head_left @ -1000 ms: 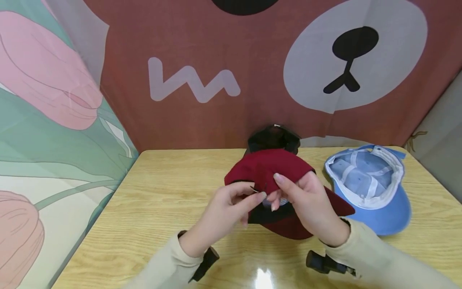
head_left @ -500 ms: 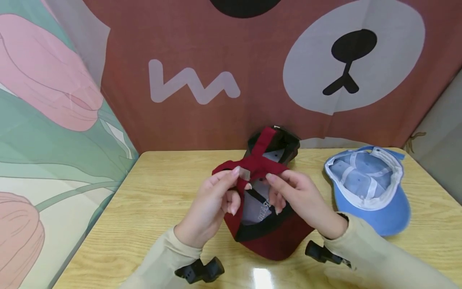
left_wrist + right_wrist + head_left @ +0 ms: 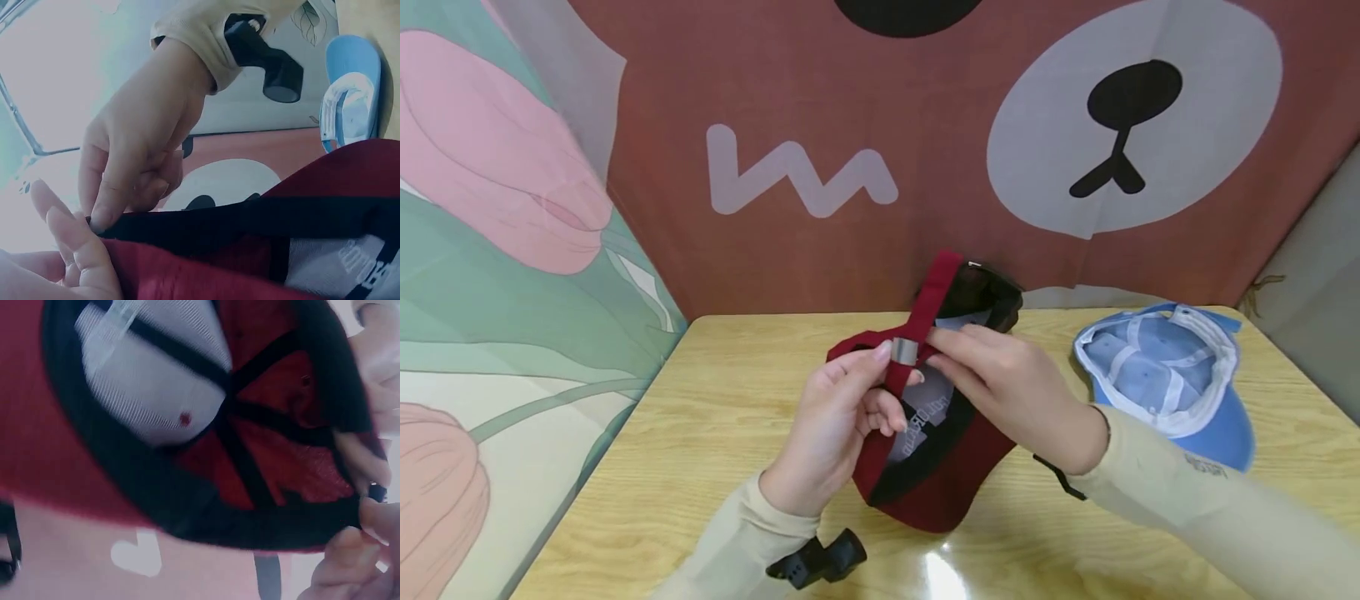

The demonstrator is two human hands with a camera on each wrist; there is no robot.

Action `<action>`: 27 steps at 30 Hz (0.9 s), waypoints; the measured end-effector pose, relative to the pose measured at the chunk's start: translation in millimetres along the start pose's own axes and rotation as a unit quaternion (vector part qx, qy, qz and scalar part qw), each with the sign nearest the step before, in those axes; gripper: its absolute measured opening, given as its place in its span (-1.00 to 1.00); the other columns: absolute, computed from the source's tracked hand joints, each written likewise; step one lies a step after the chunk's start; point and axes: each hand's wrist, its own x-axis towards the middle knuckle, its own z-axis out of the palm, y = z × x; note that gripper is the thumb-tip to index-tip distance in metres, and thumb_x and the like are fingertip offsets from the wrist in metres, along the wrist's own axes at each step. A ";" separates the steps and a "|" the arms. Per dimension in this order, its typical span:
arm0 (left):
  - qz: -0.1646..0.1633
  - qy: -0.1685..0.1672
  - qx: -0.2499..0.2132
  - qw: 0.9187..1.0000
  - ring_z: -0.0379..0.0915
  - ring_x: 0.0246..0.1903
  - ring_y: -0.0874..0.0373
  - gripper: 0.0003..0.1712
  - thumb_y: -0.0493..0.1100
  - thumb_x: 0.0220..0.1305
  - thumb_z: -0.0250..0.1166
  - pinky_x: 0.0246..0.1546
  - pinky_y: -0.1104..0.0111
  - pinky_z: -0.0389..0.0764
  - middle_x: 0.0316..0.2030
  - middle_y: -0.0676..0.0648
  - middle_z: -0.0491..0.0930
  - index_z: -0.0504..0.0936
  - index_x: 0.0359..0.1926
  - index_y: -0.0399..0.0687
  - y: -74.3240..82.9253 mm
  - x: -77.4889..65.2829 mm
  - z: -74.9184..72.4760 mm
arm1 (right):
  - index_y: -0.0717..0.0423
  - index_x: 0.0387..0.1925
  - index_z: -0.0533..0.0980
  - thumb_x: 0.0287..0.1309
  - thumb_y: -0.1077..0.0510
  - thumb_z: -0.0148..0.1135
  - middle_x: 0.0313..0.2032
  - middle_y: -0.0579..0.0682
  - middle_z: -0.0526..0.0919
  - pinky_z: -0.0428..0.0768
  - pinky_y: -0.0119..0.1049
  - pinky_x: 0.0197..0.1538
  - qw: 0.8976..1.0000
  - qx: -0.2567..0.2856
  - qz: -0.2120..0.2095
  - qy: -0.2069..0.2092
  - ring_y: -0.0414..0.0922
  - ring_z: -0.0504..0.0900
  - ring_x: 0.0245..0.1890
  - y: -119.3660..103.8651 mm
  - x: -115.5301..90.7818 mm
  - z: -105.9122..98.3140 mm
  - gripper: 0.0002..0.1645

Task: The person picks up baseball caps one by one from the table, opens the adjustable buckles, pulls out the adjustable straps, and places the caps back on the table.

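Note:
A dark red baseball cap (image 3: 936, 500) is held above the table with its inside facing up, brim toward me. Black sweatband and seam tapes line the inside, around a grey-white mesh panel (image 3: 156, 381). My left hand (image 3: 842, 408) pinches the back strap at a silver metal buckle (image 3: 905, 352), thumb on top. The strap's red free end (image 3: 942, 287) sticks up and away past the buckle. Just right of the buckle, my right hand (image 3: 1011, 383) pinches the strap between thumb and fingers. In the left wrist view both hands' fingertips meet at the cap's black-lined edge (image 3: 187, 228).
Behind the red cap stands a black cap (image 3: 1003, 296), partly covered by it. At the right of the wooden table (image 3: 700, 433) lies a light blue cap (image 3: 1210, 442), its white-lined inside up. A printed cloth with a bear face (image 3: 925, 125) hangs behind the table.
The cap has been turned so its strap and buckle show, and the strap's free end stands up. The right hand has moved left, close to the buckle.

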 end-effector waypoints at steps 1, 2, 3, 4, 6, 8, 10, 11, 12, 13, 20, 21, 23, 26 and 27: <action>-0.003 -0.004 0.009 1.000 0.49 -0.71 0.31 -0.73 -0.20 0.48 0.02 -0.59 0.52 0.48 -0.46 0.02 0.71 0.63 -0.22 -0.20 0.5 -0.4 -0.7 | 0.21 -0.08 0.62 0.24 0.05 0.23 -0.40 0.02 0.64 0.61 -0.32 -0.46 0.999 -0.021 -0.024 -0.004 -0.17 0.56 -0.54 1.8 1.6 -1.0 -0.66; -0.005 -0.010 0.021 1.000 0.50 -0.70 0.30 -0.72 -0.18 0.48 0.02 -0.58 0.51 0.49 -0.44 0.00 0.71 0.62 -0.19 -0.26 1.2 -0.7 -1.2 | 0.22 -0.11 0.62 0.24 0.09 0.26 -0.44 0.02 0.60 0.58 -0.34 -0.50 0.998 -0.040 -0.049 -0.008 -0.17 0.52 -0.59 3.8 3.0 -2.2 -0.70; -0.007 -0.016 0.036 0.999 0.51 -0.69 0.29 -0.70 -0.17 0.49 0.03 -0.56 0.50 0.50 -0.42 -0.01 0.72 0.60 -0.15 -0.31 1.8 -0.8 -1.7 | 0.23 -0.13 0.61 0.21 0.14 0.31 -0.47 0.03 0.56 0.54 -0.35 -0.54 0.996 -0.056 -0.071 -0.013 -0.18 0.47 -0.62 5.9 4.2 -3.3 -0.74; -0.006 -0.020 0.057 0.998 0.52 -0.69 0.28 -0.68 -0.15 0.49 0.03 -0.55 0.49 0.51 -0.39 -0.04 0.72 0.58 -0.11 -0.36 2.2 -1.0 -2.3 | 0.24 -0.16 0.60 0.15 0.20 0.37 -0.48 0.03 0.54 0.52 -0.36 -0.56 0.993 -0.070 -0.091 -0.017 -0.17 0.45 -0.64 7.8 5.4 -4.8 -0.75; 0.020 -0.022 0.126 0.992 0.52 -0.69 0.25 -0.65 -0.14 0.47 0.08 -0.55 0.46 0.53 -0.38 -0.09 0.71 0.57 -0.06 -0.40 2.7 -1.7 -2.7 | 0.26 -0.17 0.58 0.12 0.24 0.39 -0.48 0.04 0.53 0.52 -0.36 -0.57 0.988 -0.092 -0.122 -0.026 -0.16 0.45 -0.65 11.8 7.5 -8.8 -0.75; 0.093 -0.020 0.235 0.967 0.48 -0.70 0.24 -0.68 -0.16 0.41 0.17 -0.57 0.44 0.54 -0.36 -0.12 0.70 0.59 -0.04 -0.37 1.7 -2.8 -3.0 | 0.28 -0.20 0.56 0.21 0.24 0.30 -0.48 0.05 0.51 0.52 -0.33 -0.58 0.984 -0.109 -0.140 -0.029 -0.14 0.45 -0.63 15.6 9.0 -13.1 -0.83; 0.193 0.001 0.366 0.910 0.41 -0.71 0.25 -0.73 -0.22 0.28 0.32 -0.61 0.45 0.50 -0.38 -0.11 0.68 0.63 -0.06 -0.31 -1.0 -3.5 -3.4 | 0.27 -0.23 0.55 0.28 0.23 0.20 -0.48 0.06 0.51 0.52 -0.32 -0.58 0.981 -0.121 -0.146 -0.033 -0.13 0.45 -0.62 18.5 10.1 -17.3 -0.86; 0.246 0.018 0.427 0.870 0.37 -0.71 0.26 -0.70 -0.24 0.20 0.39 -0.62 0.46 0.48 -0.38 -0.09 0.66 0.64 -0.07 -0.28 -2.8 -3.4 -3.6 | 0.27 -0.25 0.55 0.35 0.20 0.10 -0.48 0.06 0.51 0.52 -0.31 -0.59 0.981 -0.123 -0.146 -0.034 -0.12 0.45 -0.61 19.8 10.4 -19.1 -0.82; 0.296 0.034 0.477 0.827 0.34 -0.70 0.26 -0.67 -0.26 0.12 0.45 -0.62 0.48 0.47 -0.38 -0.07 0.64 0.63 -0.09 -0.27 -5.0 -2.8 -3.9 | 0.25 -0.28 0.54 0.38 0.19 0.03 -0.49 0.05 0.50 0.51 -0.32 -0.60 0.981 -0.125 -0.145 -0.036 -0.12 0.44 -0.62 20.8 10.6 -20.5 -0.77; 0.337 0.047 0.520 0.784 0.33 -0.68 0.27 -0.64 -0.26 0.06 0.49 -0.63 0.50 0.44 -0.37 -0.06 0.65 0.63 -0.11 -0.25 -6.9 -1.9 -3.6 | 0.24 -0.32 0.53 0.41 0.16 -0.08 -0.50 0.05 0.50 0.49 -0.32 -0.61 0.980 -0.128 -0.147 -0.037 -0.13 0.43 -0.62 21.5 10.8 -21.8 -0.70; 0.420 0.065 0.591 0.686 0.44 -0.60 0.23 -0.59 -0.23 -0.02 0.54 -0.64 0.50 0.39 -0.38 -0.06 0.65 0.60 -0.15 -0.23 -17.7 8.6 -1.1 | 0.31 -0.30 0.52 0.13 0.33 0.26 -0.51 0.08 0.54 0.55 -0.32 -0.59 0.982 -0.121 -0.138 -0.051 -0.13 0.49 -0.63 19.9 10.9 -24.6 -0.89; 0.423 0.066 0.593 0.682 0.48 -0.58 0.22 -0.58 -0.22 -0.02 0.54 -0.63 0.49 0.41 -0.37 -0.06 0.65 0.60 -0.14 -0.23 -18.8 9.6 -1.0 | 0.33 -0.26 0.53 0.06 0.35 0.34 -0.49 0.09 0.56 0.57 -0.31 -0.56 0.982 -0.118 -0.135 -0.052 -0.12 0.52 -0.61 18.9 11.0 -24.3 -0.80; 0.434 0.069 0.597 0.671 0.56 -0.51 0.18 -0.58 -0.23 -0.02 0.54 -0.58 0.46 0.51 -0.34 -0.10 0.67 0.60 -0.14 -0.26 -20.0 11.2 -0.7 | 0.37 -0.17 0.55 -0.12 0.38 0.48 -0.45 0.12 0.61 0.63 -0.28 -0.49 0.984 -0.111 -0.131 -0.056 -0.10 0.57 -0.57 17.1 11.1 -24.1 -0.59; 0.463 0.081 0.592 0.655 0.62 -0.47 0.14 -0.67 -0.30 0.00 0.50 -0.51 0.39 0.60 -0.33 -0.13 0.68 0.62 -0.18 -0.27 -20.3 14.4 -0.1 | 0.36 -0.19 0.54 -0.12 0.38 0.49 -0.43 0.11 0.59 0.64 -0.26 -0.46 0.983 -0.107 -0.138 -0.054 -0.08 0.57 -0.53 15.6 11.3 -24.6 -0.60; 0.473 0.085 0.587 0.651 0.62 -0.46 0.12 -0.71 -0.33 0.02 0.48 -0.50 0.37 0.62 -0.32 -0.13 0.69 0.63 -0.20 -0.27 -19.8 15.3 0.3 | 0.35 -0.21 0.54 -0.04 0.37 0.44 -0.44 0.11 0.57 0.63 -0.27 -0.47 0.982 -0.109 -0.145 -0.053 -0.08 0.55 -0.54 15.5 11.4 -24.9 -0.68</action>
